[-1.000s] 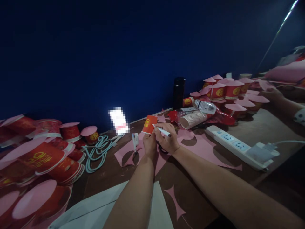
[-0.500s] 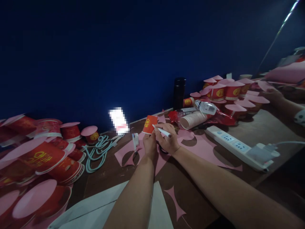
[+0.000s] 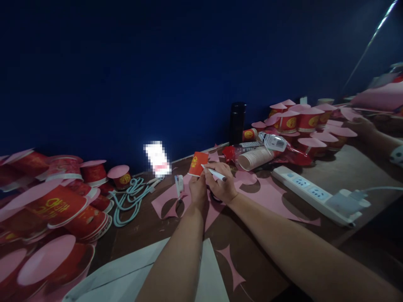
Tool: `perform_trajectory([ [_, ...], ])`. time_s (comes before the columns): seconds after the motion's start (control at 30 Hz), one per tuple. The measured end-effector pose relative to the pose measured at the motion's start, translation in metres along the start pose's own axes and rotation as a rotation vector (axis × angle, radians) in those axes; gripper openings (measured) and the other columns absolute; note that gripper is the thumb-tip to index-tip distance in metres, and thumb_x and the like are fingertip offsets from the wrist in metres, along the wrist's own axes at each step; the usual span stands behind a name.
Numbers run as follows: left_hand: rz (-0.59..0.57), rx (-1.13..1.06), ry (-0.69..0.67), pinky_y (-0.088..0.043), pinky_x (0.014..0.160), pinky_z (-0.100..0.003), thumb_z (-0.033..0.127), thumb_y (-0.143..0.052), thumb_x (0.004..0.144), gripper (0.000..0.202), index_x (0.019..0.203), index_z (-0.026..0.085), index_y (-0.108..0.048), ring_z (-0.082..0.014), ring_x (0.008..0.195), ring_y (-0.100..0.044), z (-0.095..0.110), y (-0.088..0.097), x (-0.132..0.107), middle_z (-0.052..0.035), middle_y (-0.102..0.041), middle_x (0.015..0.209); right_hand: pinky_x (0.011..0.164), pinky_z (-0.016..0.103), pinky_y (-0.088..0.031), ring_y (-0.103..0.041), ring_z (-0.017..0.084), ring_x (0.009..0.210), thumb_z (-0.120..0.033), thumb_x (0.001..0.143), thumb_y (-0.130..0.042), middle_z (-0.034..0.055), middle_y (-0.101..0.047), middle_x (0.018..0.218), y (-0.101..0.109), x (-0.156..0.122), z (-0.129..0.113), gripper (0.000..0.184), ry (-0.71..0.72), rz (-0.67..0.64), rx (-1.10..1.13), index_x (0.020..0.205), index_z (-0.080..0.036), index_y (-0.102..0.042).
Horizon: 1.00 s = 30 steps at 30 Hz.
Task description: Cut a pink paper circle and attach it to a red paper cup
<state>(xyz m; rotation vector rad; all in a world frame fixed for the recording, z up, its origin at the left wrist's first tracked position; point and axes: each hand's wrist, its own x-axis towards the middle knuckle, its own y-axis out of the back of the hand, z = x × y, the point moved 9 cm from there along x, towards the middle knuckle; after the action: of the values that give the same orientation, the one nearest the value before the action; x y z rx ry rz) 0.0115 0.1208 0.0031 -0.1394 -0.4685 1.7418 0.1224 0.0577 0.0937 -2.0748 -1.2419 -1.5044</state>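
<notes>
My left hand (image 3: 198, 191) is closed around the lower end of a small red paper cup (image 3: 198, 163) with yellow characters, which is tilted. In my right hand (image 3: 223, 184) is a white pen (image 3: 216, 173), its tip at the right side of the cup; my right fingers are close against the cup. Cut pink paper (image 3: 264, 193) with round holes lies under and around both hands. To the left of my left hand rest a small white tube (image 3: 180, 183) and a thin pen-like stick (image 3: 176, 186).
Red cups with pink paper discs crowd the left (image 3: 94, 172) and back right (image 3: 311, 119). A coiled cable (image 3: 127, 205), a blurred bright phone-like shape (image 3: 157, 159), a black bottle (image 3: 237, 121), stacked paper cups (image 3: 255, 158) and a power strip (image 3: 315, 193) surround the workspace. Another person's hand (image 3: 362, 124) is at right.
Almost nothing differs. Both hands, the cup and the pen keep their positions, and the view has shifted very slightly.
</notes>
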Motion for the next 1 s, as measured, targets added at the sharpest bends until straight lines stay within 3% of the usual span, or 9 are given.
perform_trajectory([
  [0.27, -0.038, -0.061, 0.007, -0.045, 0.077, -0.030, 0.031, -0.067, 0.074, 0.032, 0.101, 0.015, -0.066, -0.0165, 0.081, -0.062, -0.0076, -0.0009, 0.0024, -0.0062, -0.067, 0.092, 0.089, 0.037, -0.043, -0.065, 0.018, 0.088, -0.023, 0.089, -0.055, 0.0040, -0.072, 0.091, -0.0003, -0.0005, -0.0006, 0.012, -0.001, -0.006, -0.001, 0.097, -0.022, -0.065],
  [0.5, -0.045, -0.111, -0.012, -0.045, 0.084, -0.031, 0.027, -0.067, 0.074, 0.023, 0.094, 0.016, -0.066, -0.0175, 0.089, -0.062, -0.0015, -0.0039, 0.0006, -0.0061, -0.067, 0.094, 0.088, 0.036, -0.043, -0.065, 0.018, 0.087, -0.024, 0.090, -0.055, 0.0035, -0.071, 0.090, -0.0006, -0.0005, -0.0008, 0.012, 0.004, -0.006, -0.005, 0.097, -0.023, -0.065],
  [1.0, -0.061, -0.151, -0.011, -0.045, 0.082, -0.029, 0.032, -0.067, 0.073, 0.034, 0.103, 0.015, -0.067, -0.0171, 0.089, -0.062, -0.0035, -0.0049, -0.0014, -0.0061, -0.069, 0.096, 0.089, 0.036, -0.043, -0.065, 0.017, 0.088, -0.022, 0.088, -0.057, 0.0029, -0.071, 0.092, -0.0001, -0.0014, 0.0020, 0.012, 0.003, 0.012, 0.006, 0.098, -0.023, -0.064],
])
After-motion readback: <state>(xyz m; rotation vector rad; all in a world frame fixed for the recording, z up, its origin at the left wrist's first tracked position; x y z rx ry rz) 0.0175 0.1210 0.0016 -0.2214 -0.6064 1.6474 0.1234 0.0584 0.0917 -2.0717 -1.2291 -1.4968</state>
